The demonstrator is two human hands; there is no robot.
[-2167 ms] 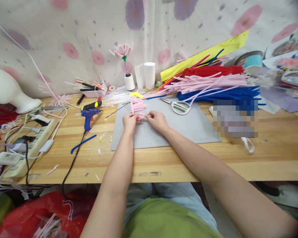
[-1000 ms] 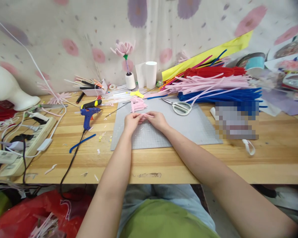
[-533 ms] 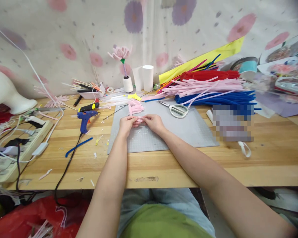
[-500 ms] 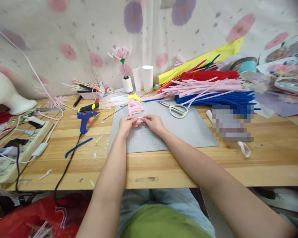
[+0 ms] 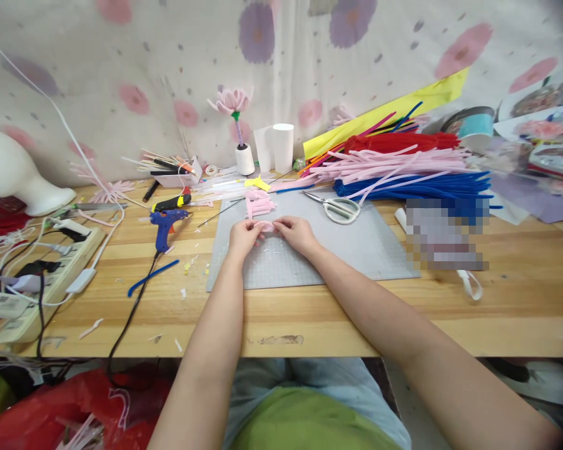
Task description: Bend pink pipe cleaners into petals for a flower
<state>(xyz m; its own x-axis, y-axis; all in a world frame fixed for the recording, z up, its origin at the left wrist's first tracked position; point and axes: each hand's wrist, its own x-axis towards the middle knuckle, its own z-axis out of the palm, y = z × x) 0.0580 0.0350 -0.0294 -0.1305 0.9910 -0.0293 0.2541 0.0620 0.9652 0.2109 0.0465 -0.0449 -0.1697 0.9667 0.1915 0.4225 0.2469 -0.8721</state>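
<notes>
Both hands stay together, the left hand [image 5: 244, 235] and right hand [image 5: 296, 232] still pinching the pink pipe cleaner [image 5: 265, 225] over the grey cutting mat [image 5: 356, 247]; bare mat lies to the right, scissors [image 5: 338, 208] farther off.

The pipe cleaner [image 5: 265, 225] pinched between my left hand [image 5: 243, 236] and my right hand [image 5: 296, 232] is pale pink, over a grey cutting mat [image 5: 356, 244] ruled with a faint grid. Above it, a small heap of cut pieces [image 5: 259, 204] is the same pink. The scissors [image 5: 340, 209] have off-white handles. Left of centre, the glue gun [image 5: 165, 220] is bright blue with an orange trigger. In the upper right, bundles lie stacked: red [image 5: 398, 141], pink [image 5: 394, 162], deep blue [image 5: 417, 185]. The table [image 5: 309, 315] is honey-coloured wood. The curtain [image 5: 178, 56] across the top is cream, printed with pink and purple flowers.
</notes>
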